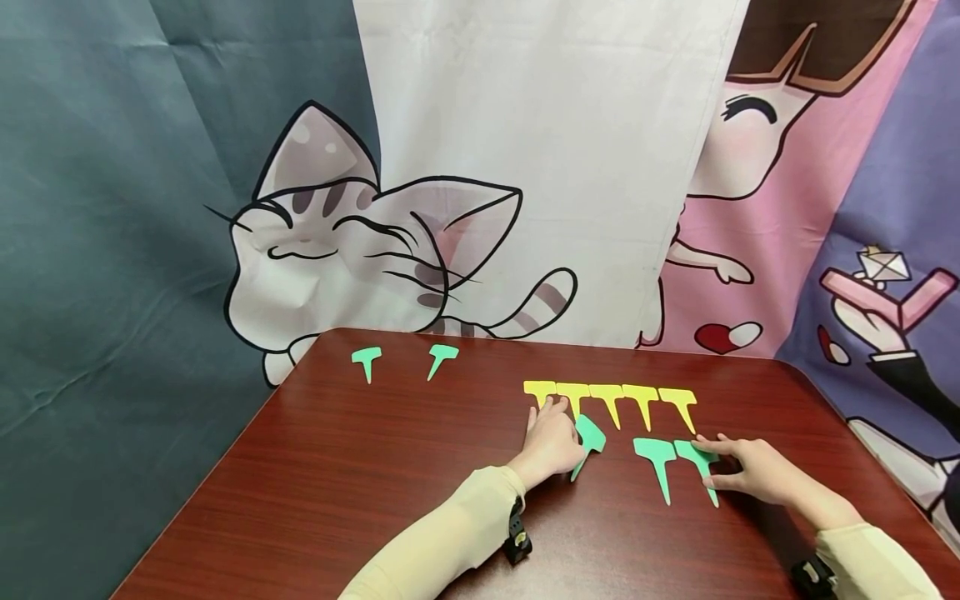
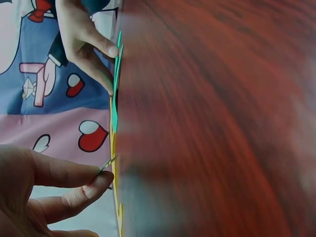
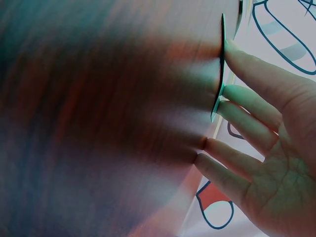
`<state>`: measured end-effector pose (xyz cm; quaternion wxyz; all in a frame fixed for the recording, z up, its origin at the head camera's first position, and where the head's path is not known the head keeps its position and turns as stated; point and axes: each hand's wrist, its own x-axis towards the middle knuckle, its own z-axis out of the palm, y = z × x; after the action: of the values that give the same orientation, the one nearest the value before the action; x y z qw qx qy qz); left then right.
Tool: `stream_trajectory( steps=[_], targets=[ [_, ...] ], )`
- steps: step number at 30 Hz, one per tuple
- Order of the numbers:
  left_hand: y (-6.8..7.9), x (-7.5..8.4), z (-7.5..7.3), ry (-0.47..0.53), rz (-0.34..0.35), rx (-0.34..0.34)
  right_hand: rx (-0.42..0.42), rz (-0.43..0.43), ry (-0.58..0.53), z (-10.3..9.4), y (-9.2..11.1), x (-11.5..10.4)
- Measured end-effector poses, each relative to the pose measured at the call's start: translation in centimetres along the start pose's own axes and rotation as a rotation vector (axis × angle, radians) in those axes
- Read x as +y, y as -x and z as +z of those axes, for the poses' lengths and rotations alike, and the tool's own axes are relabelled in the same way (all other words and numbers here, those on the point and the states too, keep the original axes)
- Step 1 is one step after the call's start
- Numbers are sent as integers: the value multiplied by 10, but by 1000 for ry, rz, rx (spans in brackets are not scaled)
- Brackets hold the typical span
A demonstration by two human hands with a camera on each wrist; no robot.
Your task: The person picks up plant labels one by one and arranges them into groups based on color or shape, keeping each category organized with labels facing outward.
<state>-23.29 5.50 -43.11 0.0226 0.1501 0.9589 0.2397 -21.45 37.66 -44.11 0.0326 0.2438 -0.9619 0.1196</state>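
Observation:
My left hand (image 1: 551, 446) pinches a green T-shaped plant label (image 1: 591, 435) between thumb and finger, tilted just off the table; edge-on, this label (image 2: 107, 164) is a thin sliver in the left wrist view. My right hand (image 1: 767, 472) rests its fingertips on another green label (image 1: 696, 454), thumb by the stem, fingers at the head, all fairly straight. Left of that label lies a further green label (image 1: 655, 451), nearly touching it. Behind both hands runs a row of several yellow labels (image 1: 607, 392), set side by side with stems towards me; my left fingers partly cover the leftmost ones.
Two more green labels lie apart near the back left, one (image 1: 367, 356) at the left and one (image 1: 444, 352) to its right. The dark red wooden table (image 1: 337, 492) ends at a cartoon-printed curtain (image 1: 465, 100) behind it.

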Motion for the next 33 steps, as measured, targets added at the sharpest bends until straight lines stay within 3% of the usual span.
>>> stream_trajectory(
  steps=[11, 33],
  targets=[
    [-3, 15, 11, -134, -28, -48, -24, 20, -12, 0, -1, -1],
    [-5, 35, 22, -144, -80, -76, -38, 38, -13, 0, -1, 0]
  ],
)
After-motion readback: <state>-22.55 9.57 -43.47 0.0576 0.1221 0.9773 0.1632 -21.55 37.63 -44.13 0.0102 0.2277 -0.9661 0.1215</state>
